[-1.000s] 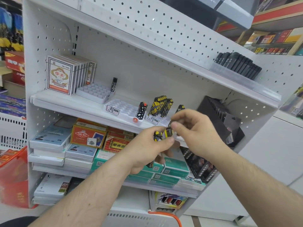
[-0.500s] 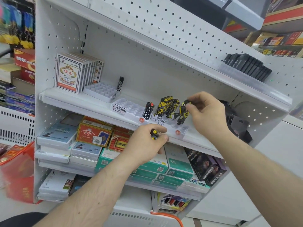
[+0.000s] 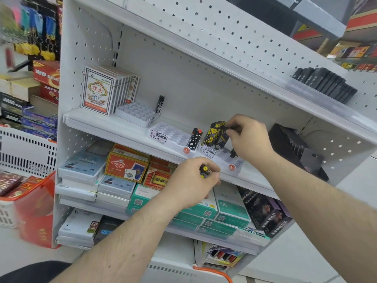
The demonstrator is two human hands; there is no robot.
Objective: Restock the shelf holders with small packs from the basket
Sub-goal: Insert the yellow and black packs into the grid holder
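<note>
My right hand [image 3: 247,137] pinches a small black-and-yellow pack [image 3: 223,137] at the cluster of like packs [image 3: 214,134] standing in a white slotted holder [image 3: 226,158] on the middle shelf. My left hand [image 3: 190,181] is below the shelf edge and grips a small bunch of black-and-yellow packs [image 3: 204,171], mostly hidden in the fist. A black-and-white pack [image 3: 194,139] stands in the neighbouring holder [image 3: 170,133]. A third holder [image 3: 136,112] further left has one black pack [image 3: 160,104]. The orange rim of a basket [image 3: 214,271] shows at the bottom.
Playing-card boxes [image 3: 102,88] stand at the shelf's left end. A black display box [image 3: 295,148] sits right of my right hand. The shelf below holds stacked white, red and green boxes [image 3: 126,168]. A red bag [image 3: 34,209] stands on the floor at left.
My right hand carried a pack from my left hand up to the holder and now sets it among the standing packs. My left hand stayed just under the shelf edge.
</note>
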